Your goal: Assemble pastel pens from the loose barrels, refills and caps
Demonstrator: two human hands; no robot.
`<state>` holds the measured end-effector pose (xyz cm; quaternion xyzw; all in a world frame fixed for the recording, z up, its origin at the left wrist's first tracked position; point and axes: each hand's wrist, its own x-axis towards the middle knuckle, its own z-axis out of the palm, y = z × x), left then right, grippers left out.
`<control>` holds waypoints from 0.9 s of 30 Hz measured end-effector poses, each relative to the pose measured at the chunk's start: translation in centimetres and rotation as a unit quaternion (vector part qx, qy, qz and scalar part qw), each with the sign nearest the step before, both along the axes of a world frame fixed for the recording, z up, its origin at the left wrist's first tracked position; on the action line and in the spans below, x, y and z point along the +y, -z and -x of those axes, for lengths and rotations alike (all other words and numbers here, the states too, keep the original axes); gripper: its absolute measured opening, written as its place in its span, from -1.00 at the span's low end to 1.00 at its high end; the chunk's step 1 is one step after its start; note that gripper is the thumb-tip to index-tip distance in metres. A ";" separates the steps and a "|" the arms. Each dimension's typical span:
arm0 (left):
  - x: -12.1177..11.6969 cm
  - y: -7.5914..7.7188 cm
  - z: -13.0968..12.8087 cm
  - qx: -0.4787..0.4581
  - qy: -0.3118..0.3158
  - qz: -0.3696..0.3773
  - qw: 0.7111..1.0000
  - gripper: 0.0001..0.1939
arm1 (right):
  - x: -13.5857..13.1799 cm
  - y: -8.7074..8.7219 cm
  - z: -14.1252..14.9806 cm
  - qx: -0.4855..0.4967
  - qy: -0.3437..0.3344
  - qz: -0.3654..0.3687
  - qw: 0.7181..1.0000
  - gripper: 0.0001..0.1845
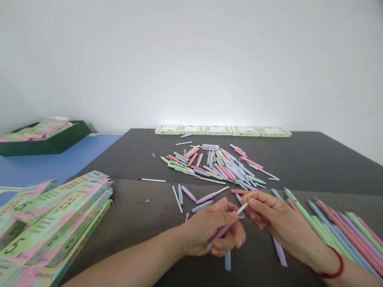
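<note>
My left hand (211, 228) is closed around a light purple pen barrel (219, 235) near the front middle of the table. A thin white pen refill (242, 208) spans the gap between my hands, its near end at my left fingertips. My right hand (275, 214), with a red cord at the wrist, pinches the refill's far end between thumb and fingers. Whether the refill sits inside the barrel is hidden by my left fingers. A blue barrel piece (228, 260) and a purple one (280, 252) lie just below my hands.
Beyond my hands spreads a pile of pastel pen parts and white refills (220, 163). Long pastel pens (347, 234) lie at right. Printed packs (51, 228) are stacked at left. A dark green tray (40, 145) holds more packs. Flat boxes (218, 131) line the back edge.
</note>
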<state>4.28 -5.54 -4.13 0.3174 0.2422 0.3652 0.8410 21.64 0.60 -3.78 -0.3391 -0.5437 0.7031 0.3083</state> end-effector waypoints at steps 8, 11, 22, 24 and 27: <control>0.6 -0.5 0.5 0.027 0.029 0.012 0.999 -0.75 | -1.4 0.9 0.6 0.085 -0.039 0.073 0.993 -0.73; 1.0 -0.3 0.8 0.037 0.005 0.024 0.999 -0.73 | -1.7 1.0 1.2 0.126 -0.008 0.080 0.989 -0.77; 0.4 -0.7 -0.2 -0.080 -0.305 -0.064 0.947 -0.70 | -0.8 1.0 1.4 0.265 0.178 0.244 0.916 -0.76; 0.4 -1.0 -0.8 -0.071 -0.357 -0.070 0.929 -0.71 | -1.4 0.5 1.8 0.266 0.178 0.254 0.913 -0.73; 1.2 -2.6 -1.0 -0.076 -0.390 -0.025 0.917 -0.74 | -2.0 -0.2 2.6 0.279 0.172 0.254 0.910 -0.69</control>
